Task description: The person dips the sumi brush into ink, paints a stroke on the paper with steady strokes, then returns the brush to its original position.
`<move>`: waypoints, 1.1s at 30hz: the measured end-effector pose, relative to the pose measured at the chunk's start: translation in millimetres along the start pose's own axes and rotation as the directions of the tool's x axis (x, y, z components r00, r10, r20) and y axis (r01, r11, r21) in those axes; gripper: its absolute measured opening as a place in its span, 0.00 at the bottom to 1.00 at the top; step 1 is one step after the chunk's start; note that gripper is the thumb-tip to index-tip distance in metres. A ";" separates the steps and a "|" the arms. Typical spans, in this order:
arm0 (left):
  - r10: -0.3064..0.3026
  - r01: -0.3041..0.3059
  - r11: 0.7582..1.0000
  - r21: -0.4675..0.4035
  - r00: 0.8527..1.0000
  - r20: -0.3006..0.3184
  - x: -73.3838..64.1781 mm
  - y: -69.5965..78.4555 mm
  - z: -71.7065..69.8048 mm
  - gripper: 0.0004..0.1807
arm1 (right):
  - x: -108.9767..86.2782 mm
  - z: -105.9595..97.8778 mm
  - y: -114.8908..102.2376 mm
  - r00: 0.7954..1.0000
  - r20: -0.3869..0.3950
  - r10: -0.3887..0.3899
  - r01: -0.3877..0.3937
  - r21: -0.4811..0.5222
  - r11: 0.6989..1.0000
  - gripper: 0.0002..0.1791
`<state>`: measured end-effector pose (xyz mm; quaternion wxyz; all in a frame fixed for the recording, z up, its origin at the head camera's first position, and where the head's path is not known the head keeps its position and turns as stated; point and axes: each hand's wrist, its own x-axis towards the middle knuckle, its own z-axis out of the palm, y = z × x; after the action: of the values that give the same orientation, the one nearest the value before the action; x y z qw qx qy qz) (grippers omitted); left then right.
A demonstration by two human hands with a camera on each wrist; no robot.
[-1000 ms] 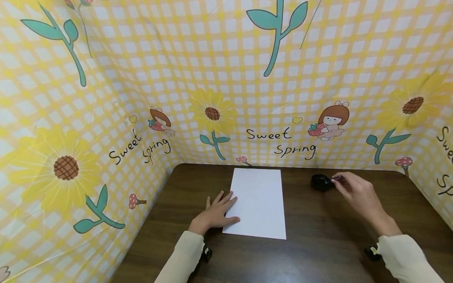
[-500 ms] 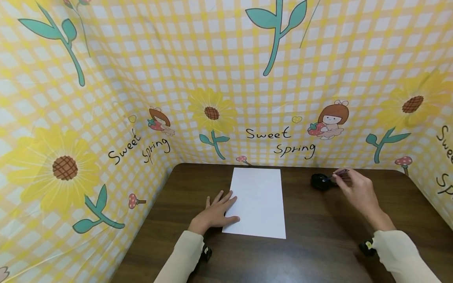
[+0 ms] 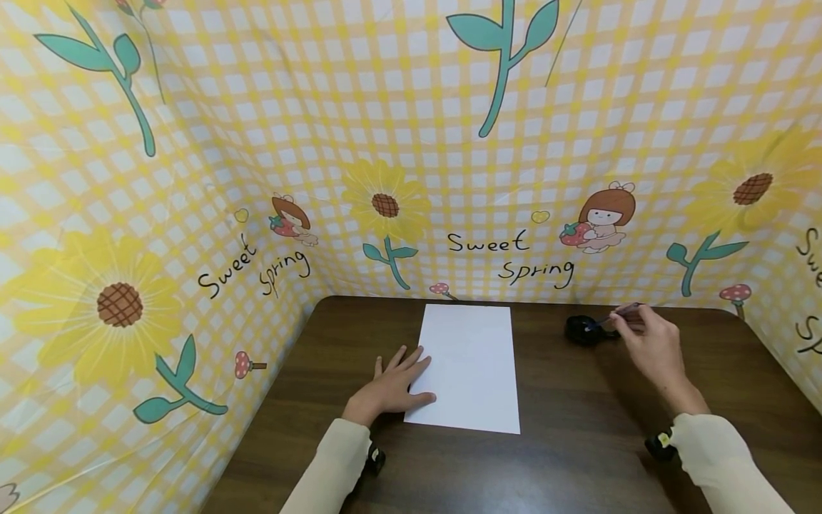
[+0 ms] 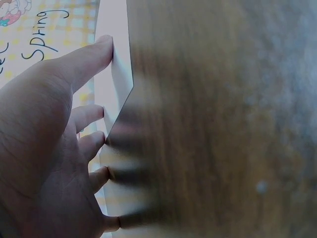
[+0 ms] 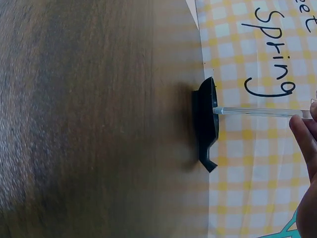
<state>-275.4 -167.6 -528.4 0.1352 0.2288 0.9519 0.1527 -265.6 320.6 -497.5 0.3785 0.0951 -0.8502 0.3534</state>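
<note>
A sheet of white paper (image 3: 472,368) lies on the dark wooden table. My left hand (image 3: 388,389) rests flat at its left edge, fingers spread and thumb on the sheet; the left wrist view shows the fingertips along the paper's border. Toward the back right stands a small black dish (image 5: 204,119) with a short bent handle. My right hand (image 3: 655,350) pinches a slender clear pen (image 5: 262,112) between thumb and fingers. Its pale tip meets the dish's open side in the right wrist view, and its rear end looks purple in the head view.
Yellow checked cloth (image 3: 411,143) printed with flowers hangs behind and beside the table (image 3: 565,457). A small black device (image 3: 375,457) sits at the left cuff, and another device (image 3: 660,446) at the right one.
My right hand has shifted a little and turned, so the pen stands more upright and more of it shows over the dish. My left hand and the paper stay put.
</note>
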 end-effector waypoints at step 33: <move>0.002 -0.002 1.000 -0.002 1.000 -0.001 2.1 -3.8 3.4 0.47 | 3.3 -4.5 -0.2 0.995 -0.077 -0.056 0.055 -0.014 0.998 0.07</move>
<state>-277.6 -169.1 -533.2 0.1346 0.2296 0.9516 0.1537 -265.2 323.9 -493.0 0.4214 0.1029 -0.8339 0.3412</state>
